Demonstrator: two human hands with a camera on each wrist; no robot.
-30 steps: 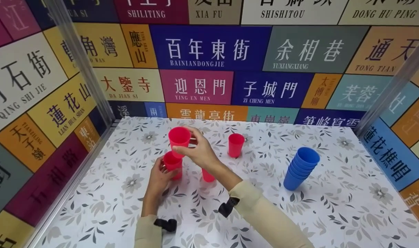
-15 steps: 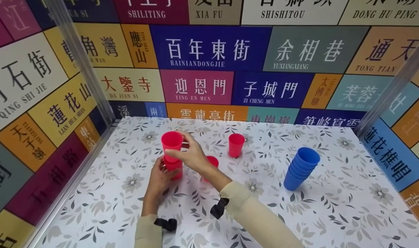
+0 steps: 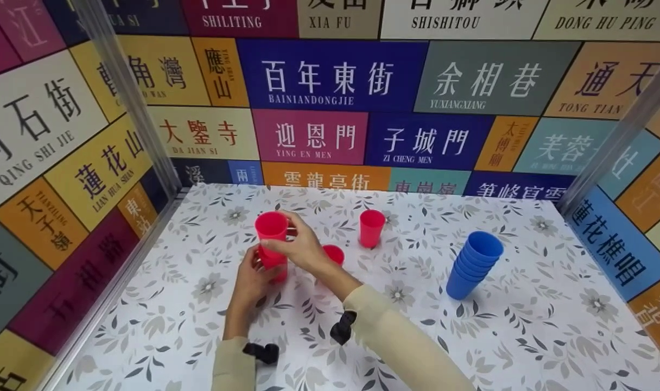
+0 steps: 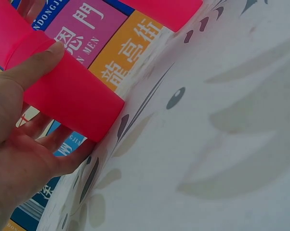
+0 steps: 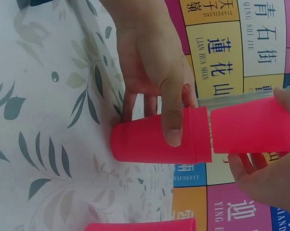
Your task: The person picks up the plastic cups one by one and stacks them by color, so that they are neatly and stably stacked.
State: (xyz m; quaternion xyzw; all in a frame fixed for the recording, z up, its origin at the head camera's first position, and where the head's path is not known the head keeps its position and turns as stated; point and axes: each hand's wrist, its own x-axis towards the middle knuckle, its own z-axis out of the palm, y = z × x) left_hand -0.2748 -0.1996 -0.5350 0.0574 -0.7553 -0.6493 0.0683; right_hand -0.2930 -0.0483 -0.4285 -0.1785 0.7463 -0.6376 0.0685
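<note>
On the table, my left hand (image 3: 249, 285) grips an upright red cup (image 4: 72, 91) from its left side, thumb across the upper wall. A raised band runs round this cup's rim in the right wrist view. Directly above, my right hand (image 3: 308, 247) holds a second red cup (image 3: 270, 225) by its wall, mouth up. The base of that upper cup is right at the lower cup's rim, the two nearly in line in the right wrist view. Behind my right forearm stands another red cup (image 3: 334, 254), partly hidden by it.
A further red cup (image 3: 371, 228) stands upright farther back. To the right is a slightly leaning stack of nested blue cups (image 3: 474, 266). A white table (image 3: 417, 353) with a leaf pattern lies below, with walls of coloured, lettered panels (image 3: 330, 76) at the back and sides.
My right hand has brought the upper red cup left and down, from above and right of the lower cup to its rim. My left hand has stayed in place.
</note>
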